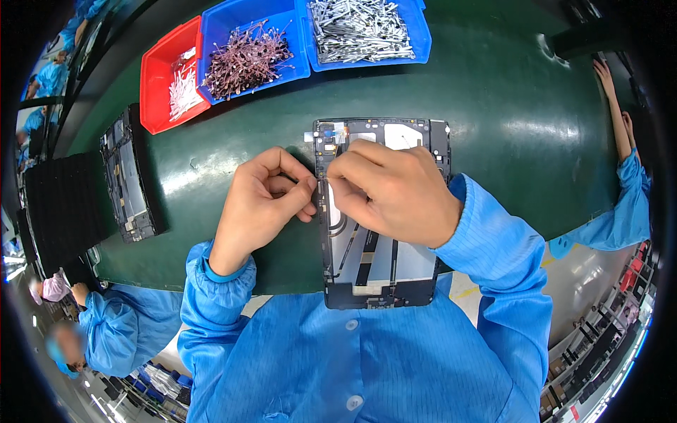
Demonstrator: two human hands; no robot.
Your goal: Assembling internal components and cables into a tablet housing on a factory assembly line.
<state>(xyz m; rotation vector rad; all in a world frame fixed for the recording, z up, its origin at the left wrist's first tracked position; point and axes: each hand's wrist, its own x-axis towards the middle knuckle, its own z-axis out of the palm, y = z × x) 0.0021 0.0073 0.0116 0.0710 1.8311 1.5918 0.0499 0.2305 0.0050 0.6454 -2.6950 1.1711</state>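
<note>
In front of me an opened tablet housing (416,271) lies on the green table, its near end at the table's edge. Black frame, silvery inner panels and dark flex cables show inside it. My left hand (271,201) is at the housing's left edge, thumb and forefinger pinched together. My right hand (391,187) reaches over the housing from the right, its fingertips also pinched, close to the left hand's. Whatever lies between the fingertips is too small or too hidden to name. A small clear tab (308,137) sticks out at the housing's upper left edge.
Beyond the housing stand a red bin (156,92) with white strips, a blue bin (300,53) with brownish thin cables and another blue bin (421,35) with silvery strips. More tablet housings (127,176) are stacked at left, beside a black ribbed stack (60,208). Other people work on both sides.
</note>
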